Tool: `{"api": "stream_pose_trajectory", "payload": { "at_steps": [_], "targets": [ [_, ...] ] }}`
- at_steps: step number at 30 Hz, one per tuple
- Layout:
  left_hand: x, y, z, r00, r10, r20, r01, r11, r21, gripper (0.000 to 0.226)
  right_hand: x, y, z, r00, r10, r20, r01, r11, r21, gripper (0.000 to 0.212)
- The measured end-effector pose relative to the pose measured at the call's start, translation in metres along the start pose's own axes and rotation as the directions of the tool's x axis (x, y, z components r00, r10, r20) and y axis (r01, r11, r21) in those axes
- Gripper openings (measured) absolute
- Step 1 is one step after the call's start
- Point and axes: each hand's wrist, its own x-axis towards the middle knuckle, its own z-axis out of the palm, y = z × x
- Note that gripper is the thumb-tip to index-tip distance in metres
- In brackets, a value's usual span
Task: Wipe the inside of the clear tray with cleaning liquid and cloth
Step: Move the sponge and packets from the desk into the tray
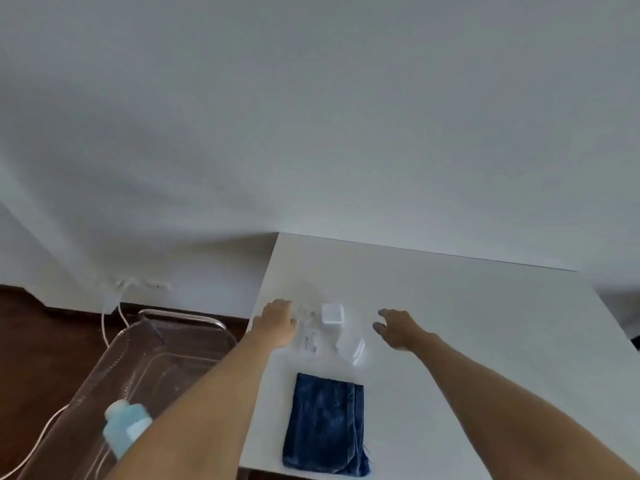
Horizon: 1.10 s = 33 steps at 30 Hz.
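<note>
A clear plastic tray (114,368) sits low at the left, beside the white table (450,323), with a pale blue bottle of liquid (125,427) at its near end. A folded dark blue cloth (325,424) lies on the table near its front edge. My left hand (277,323) reaches over the table's left edge next to small white items (332,317), fingers loosely curled, holding nothing that I can see. My right hand (394,327) hovers to the right of those items with its fingers spread and empty.
The small white items, a cube-shaped plug and clear pieces (351,348), lie between my hands. A white cable (107,320) runs from a wall socket down across the dark wooden floor (45,341). A white wall stands behind the table.
</note>
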Motion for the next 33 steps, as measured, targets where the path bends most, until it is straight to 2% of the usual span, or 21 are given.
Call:
{"api": "stream_pose_trajectory", "payload": {
  "at_steps": [4, 7, 10, 15, 20, 29, 33],
  "targets": [
    [0.014, 0.018, 0.029, 0.997, 0.034, 0.065, -0.029, 0.996, -0.084, 0.045, 0.008, 0.007, 0.031, 0.998, 0.014, 0.068, -0.021, 0.995, 0.096, 0.053],
    [0.036, 0.031, 0.039, 0.999, 0.016, 0.036, -0.013, 0.995, -0.099, 0.044, 0.023, 0.010, 0.050, 0.996, 0.025, 0.082, -0.040, 0.980, 0.194, 0.057],
    [0.057, 0.046, 0.045, 0.999, 0.006, 0.043, -0.003, 0.996, -0.087, 0.050, 0.037, 0.007, 0.062, 0.993, 0.008, 0.119, -0.035, 0.973, 0.227, 0.062],
    [0.089, 0.061, 0.056, 0.988, 0.042, 0.147, -0.039, 0.999, -0.027, 0.058, 0.059, 0.002, 0.070, 0.987, -0.042, 0.156, 0.007, 0.976, 0.219, 0.069],
    [0.111, 0.062, 0.058, 0.956, 0.010, 0.293, -0.039, 0.995, 0.096, 0.050, 0.070, -0.001, 0.076, 0.980, -0.028, 0.197, -0.013, 0.979, 0.202, 0.063],
    [0.135, 0.062, 0.054, 0.895, -0.007, 0.447, -0.124, 0.956, 0.264, 0.041, 0.082, -0.003, 0.080, 0.974, 0.026, 0.224, -0.073, 0.977, 0.202, 0.059],
    [0.142, 0.060, 0.055, 0.874, -0.032, 0.484, -0.145, 0.935, 0.323, 0.041, 0.082, -0.005, 0.083, 0.970, 0.030, 0.243, -0.071, 0.984, 0.161, 0.040]
  ]
}}
